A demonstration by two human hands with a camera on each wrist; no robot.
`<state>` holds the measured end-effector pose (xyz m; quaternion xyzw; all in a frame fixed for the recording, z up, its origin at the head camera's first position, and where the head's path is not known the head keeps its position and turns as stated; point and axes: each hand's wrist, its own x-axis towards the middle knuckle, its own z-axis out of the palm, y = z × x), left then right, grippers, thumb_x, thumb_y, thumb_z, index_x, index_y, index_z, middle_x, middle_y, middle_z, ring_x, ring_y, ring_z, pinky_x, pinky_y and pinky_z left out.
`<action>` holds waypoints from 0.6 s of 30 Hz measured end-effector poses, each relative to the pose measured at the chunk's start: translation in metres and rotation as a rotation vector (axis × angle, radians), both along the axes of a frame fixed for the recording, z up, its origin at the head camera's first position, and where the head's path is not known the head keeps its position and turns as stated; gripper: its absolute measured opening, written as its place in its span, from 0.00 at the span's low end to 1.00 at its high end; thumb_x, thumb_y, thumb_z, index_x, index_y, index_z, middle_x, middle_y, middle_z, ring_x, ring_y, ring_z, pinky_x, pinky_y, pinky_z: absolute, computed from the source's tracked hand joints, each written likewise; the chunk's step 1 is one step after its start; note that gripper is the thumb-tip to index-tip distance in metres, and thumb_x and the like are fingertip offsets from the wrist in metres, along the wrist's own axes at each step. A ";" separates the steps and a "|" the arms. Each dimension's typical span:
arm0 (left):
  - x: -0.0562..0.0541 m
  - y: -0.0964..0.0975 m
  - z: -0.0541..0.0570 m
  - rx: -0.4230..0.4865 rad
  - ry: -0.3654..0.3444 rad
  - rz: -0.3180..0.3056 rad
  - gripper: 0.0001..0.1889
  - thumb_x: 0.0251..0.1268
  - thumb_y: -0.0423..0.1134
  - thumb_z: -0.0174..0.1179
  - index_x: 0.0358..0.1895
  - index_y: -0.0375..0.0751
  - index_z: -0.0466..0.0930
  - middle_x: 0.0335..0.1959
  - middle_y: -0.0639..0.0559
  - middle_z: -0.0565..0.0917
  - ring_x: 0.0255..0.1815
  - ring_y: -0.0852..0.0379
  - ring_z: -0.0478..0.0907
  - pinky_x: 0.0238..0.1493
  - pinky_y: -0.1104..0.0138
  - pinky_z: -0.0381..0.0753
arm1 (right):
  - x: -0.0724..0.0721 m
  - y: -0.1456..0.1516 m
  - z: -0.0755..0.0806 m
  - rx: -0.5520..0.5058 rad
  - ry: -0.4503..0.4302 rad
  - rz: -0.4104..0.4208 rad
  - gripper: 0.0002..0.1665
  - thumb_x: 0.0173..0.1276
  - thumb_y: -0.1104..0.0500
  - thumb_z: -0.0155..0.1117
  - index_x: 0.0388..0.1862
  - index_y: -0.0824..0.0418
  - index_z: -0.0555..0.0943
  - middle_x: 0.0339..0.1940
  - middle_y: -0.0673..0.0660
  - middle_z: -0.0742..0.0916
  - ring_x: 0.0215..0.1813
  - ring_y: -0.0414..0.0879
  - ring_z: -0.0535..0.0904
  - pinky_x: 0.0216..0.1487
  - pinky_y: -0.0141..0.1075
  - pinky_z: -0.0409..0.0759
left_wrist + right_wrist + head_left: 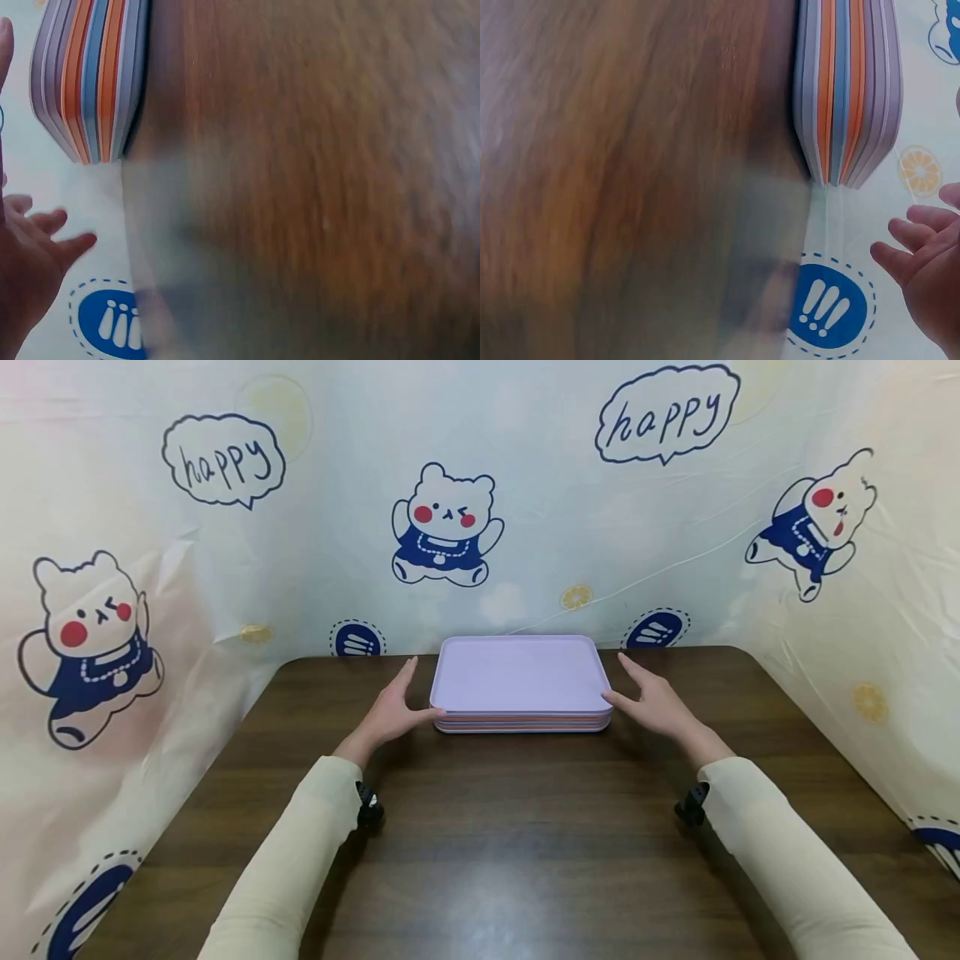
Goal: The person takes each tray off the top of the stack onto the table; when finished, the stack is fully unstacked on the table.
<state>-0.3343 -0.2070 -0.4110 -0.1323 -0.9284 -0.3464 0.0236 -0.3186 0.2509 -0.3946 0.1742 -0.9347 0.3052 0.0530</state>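
Observation:
A stack of rectangular trays (521,675) lies at the far side of the table, its top tray lavender. Edge-on in the left wrist view, the stacked trays (94,82) show lavender, orange and blue layers; the right wrist view shows the same trays (847,90). My left hand (390,710) is at the stack's left side, thumb tip right at the near left corner, fingers spread and fairly straight. On the opposite side my right hand (654,697) mirrors it, its thumb tip overlapping the top tray's right edge. Neither hand has its fingers curled round a tray.
The dark brown wooden table (495,843) extends from the stack toward me. Behind and beside it hangs a pale curtain (540,543) printed with bears and the word happy. Each wrist carries a small black camera (369,806) below the sleeve cuff.

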 end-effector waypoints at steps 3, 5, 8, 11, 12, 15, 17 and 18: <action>-0.003 0.000 -0.004 0.093 -0.042 0.002 0.63 0.43 0.71 0.68 0.79 0.55 0.39 0.78 0.46 0.49 0.75 0.44 0.52 0.69 0.44 0.56 | -0.002 -0.001 -0.003 -0.074 -0.035 -0.035 0.51 0.68 0.37 0.59 0.78 0.62 0.51 0.75 0.65 0.61 0.73 0.62 0.58 0.69 0.58 0.58; -0.005 -0.001 -0.007 0.158 -0.065 -0.003 0.63 0.42 0.69 0.70 0.79 0.55 0.42 0.77 0.45 0.53 0.74 0.43 0.55 0.68 0.44 0.58 | -0.003 -0.001 -0.006 -0.121 -0.061 -0.058 0.51 0.68 0.37 0.59 0.78 0.62 0.53 0.74 0.66 0.65 0.72 0.63 0.61 0.68 0.58 0.60; -0.008 -0.001 -0.011 0.238 -0.089 -0.018 0.60 0.44 0.65 0.72 0.79 0.50 0.46 0.76 0.45 0.55 0.73 0.42 0.57 0.67 0.45 0.60 | -0.006 -0.002 -0.009 -0.188 -0.095 -0.087 0.49 0.68 0.39 0.60 0.77 0.64 0.56 0.69 0.68 0.70 0.69 0.62 0.66 0.66 0.57 0.64; -0.010 -0.001 -0.014 0.295 -0.117 -0.033 0.58 0.46 0.59 0.74 0.78 0.46 0.49 0.76 0.45 0.56 0.73 0.43 0.56 0.67 0.46 0.61 | -0.009 -0.002 -0.012 -0.254 -0.131 -0.109 0.45 0.70 0.42 0.61 0.75 0.65 0.58 0.65 0.69 0.74 0.65 0.62 0.70 0.64 0.56 0.67; -0.011 -0.001 -0.016 0.306 -0.128 -0.037 0.57 0.47 0.57 0.75 0.78 0.45 0.49 0.76 0.45 0.56 0.73 0.43 0.56 0.67 0.47 0.62 | -0.010 -0.003 -0.013 -0.277 -0.142 -0.115 0.44 0.70 0.43 0.61 0.75 0.66 0.59 0.63 0.69 0.75 0.64 0.62 0.71 0.64 0.55 0.68; -0.012 0.000 -0.018 0.333 -0.172 -0.060 0.57 0.49 0.52 0.75 0.78 0.45 0.47 0.77 0.43 0.54 0.74 0.43 0.54 0.69 0.49 0.60 | -0.010 -0.005 -0.014 -0.345 -0.176 -0.131 0.41 0.71 0.47 0.61 0.74 0.67 0.60 0.61 0.70 0.75 0.62 0.62 0.71 0.62 0.55 0.70; -0.013 0.001 -0.019 0.351 -0.209 -0.075 0.56 0.50 0.49 0.75 0.78 0.45 0.45 0.77 0.42 0.53 0.75 0.43 0.51 0.70 0.49 0.57 | -0.011 -0.006 -0.014 -0.404 -0.209 -0.134 0.41 0.71 0.49 0.62 0.74 0.68 0.60 0.61 0.71 0.75 0.61 0.62 0.71 0.61 0.54 0.72; -0.013 0.001 -0.019 0.361 -0.226 -0.080 0.56 0.51 0.48 0.75 0.78 0.45 0.44 0.77 0.42 0.52 0.76 0.43 0.50 0.71 0.49 0.55 | -0.011 -0.007 -0.015 -0.429 -0.226 -0.132 0.41 0.71 0.50 0.62 0.74 0.69 0.59 0.61 0.71 0.74 0.61 0.62 0.71 0.61 0.54 0.72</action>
